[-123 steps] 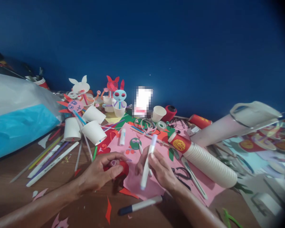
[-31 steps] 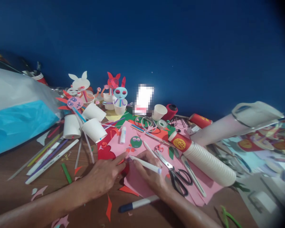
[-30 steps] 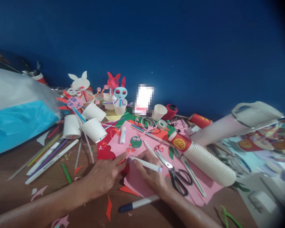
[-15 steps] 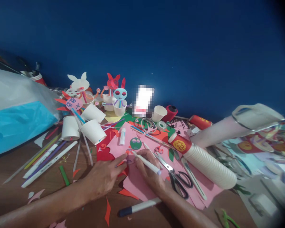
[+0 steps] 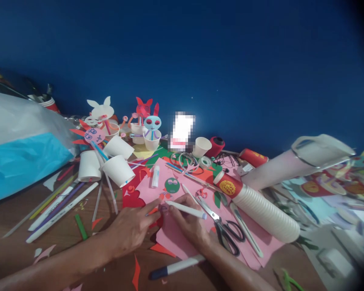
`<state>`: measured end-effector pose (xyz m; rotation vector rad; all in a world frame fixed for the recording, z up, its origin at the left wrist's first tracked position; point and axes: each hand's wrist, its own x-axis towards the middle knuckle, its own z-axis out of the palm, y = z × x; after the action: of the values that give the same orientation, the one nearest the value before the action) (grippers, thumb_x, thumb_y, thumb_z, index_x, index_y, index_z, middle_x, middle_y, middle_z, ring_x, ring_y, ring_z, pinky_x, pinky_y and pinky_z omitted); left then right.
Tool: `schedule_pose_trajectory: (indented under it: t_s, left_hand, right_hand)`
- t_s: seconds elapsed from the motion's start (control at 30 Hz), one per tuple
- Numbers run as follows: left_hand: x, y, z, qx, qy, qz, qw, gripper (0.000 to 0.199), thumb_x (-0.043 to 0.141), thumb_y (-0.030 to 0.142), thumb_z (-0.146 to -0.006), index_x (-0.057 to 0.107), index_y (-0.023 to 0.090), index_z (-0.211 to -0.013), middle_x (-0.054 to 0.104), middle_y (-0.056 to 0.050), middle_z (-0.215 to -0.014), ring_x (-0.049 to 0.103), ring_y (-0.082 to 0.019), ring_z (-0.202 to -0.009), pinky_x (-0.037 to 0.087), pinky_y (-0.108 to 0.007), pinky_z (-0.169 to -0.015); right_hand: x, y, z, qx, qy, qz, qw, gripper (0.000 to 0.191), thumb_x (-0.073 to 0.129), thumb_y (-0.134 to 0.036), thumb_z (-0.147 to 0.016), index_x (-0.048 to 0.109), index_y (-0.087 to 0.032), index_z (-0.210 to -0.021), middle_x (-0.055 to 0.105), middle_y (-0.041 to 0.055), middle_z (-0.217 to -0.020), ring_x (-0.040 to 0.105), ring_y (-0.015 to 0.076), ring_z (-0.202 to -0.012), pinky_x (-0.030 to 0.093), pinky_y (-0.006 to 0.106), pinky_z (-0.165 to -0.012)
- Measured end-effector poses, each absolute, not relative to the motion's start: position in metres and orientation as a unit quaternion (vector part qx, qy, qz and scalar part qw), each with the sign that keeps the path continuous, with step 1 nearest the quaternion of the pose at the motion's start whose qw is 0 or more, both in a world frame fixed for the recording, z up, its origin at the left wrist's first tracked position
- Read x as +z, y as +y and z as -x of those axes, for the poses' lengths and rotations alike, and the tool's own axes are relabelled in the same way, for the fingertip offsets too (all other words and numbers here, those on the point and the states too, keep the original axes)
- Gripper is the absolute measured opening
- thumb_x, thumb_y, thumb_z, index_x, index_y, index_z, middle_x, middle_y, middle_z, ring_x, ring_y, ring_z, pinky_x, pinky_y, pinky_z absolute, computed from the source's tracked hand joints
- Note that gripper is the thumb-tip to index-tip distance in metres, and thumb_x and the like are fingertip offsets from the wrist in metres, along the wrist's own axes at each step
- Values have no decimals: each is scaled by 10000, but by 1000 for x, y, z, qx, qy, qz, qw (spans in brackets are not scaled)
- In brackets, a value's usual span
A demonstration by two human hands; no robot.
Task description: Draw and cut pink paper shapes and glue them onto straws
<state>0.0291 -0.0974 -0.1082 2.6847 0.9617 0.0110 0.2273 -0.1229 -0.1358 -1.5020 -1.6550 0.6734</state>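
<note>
My right hand (image 5: 189, 222) grips a white marker (image 5: 188, 209) with a lilac end, its tip low over the pink paper (image 5: 172, 236). Small purple marks show by the tip. My left hand (image 5: 135, 224) lies at the paper's left edge, index finger stretched toward the marker tip, other fingers partly hidden. Just beyond the fingertips lie small orange paper pieces (image 5: 165, 196) and a green paper face (image 5: 172, 185) with drawn eyes. A glue stick (image 5: 155, 176) rests on the pink sheet. To the right are black-handled scissors (image 5: 220, 226) and a white craft knife (image 5: 247, 232).
Paper-cup puppets (image 5: 152, 135) stand at the back beside a bright blurred screen (image 5: 182, 128). A long stack of paper cups (image 5: 263, 210) lies right. Loose white cups (image 5: 118, 169) and several markers (image 5: 63, 210) lie left. A capped marker (image 5: 177, 266) is near my right forearm.
The marker in my right hand has tilted flatter, its back end swinging up slightly. My left hand stays nearly in place; the whole view has shifted slightly.
</note>
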Motion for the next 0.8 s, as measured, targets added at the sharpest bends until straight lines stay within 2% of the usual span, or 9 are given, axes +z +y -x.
schedule_pose_trajectory:
  t_s: [0.17,0.3,0.53,0.8]
  left_hand:
    - [-105,-97,-30,-40,340,-926,160,430,371,75,-798,512,227,-1176,421,-79,-1385,643,-194,-878,521,-281,-658]
    - [-103,-96,-30,-39,343,-925,158,430,373,87,-802,514,235,-1181,447,-82,-1360,640,-210,-887,522,-294,-674]
    - [-107,-99,-30,-21,348,-927,136,419,377,67,-802,509,232,-1164,452,-89,-1358,643,-183,-898,516,-268,-669]
    - [-111,-97,-28,-6,335,-933,135,371,356,119,-839,524,232,-1151,455,-85,-1354,641,-190,-874,516,-274,-628]
  right_hand:
    - [-135,-123,-226,276,-651,583,400,140,548,-280,-812,525,-185,-713,566,-21,-593,515,108,-523,384,214,-485]
    - [-134,-123,-226,269,-658,578,400,122,534,-268,-815,508,-193,-722,560,-19,-611,511,111,-529,387,220,-493]
    - [-136,-122,-228,235,-667,589,391,85,523,-261,-817,511,-192,-770,578,-7,-652,545,123,-561,413,235,-534]
    - [-135,-122,-229,257,-658,579,407,74,544,-236,-794,531,-185,-743,563,-16,-618,511,110,-528,388,215,-497]
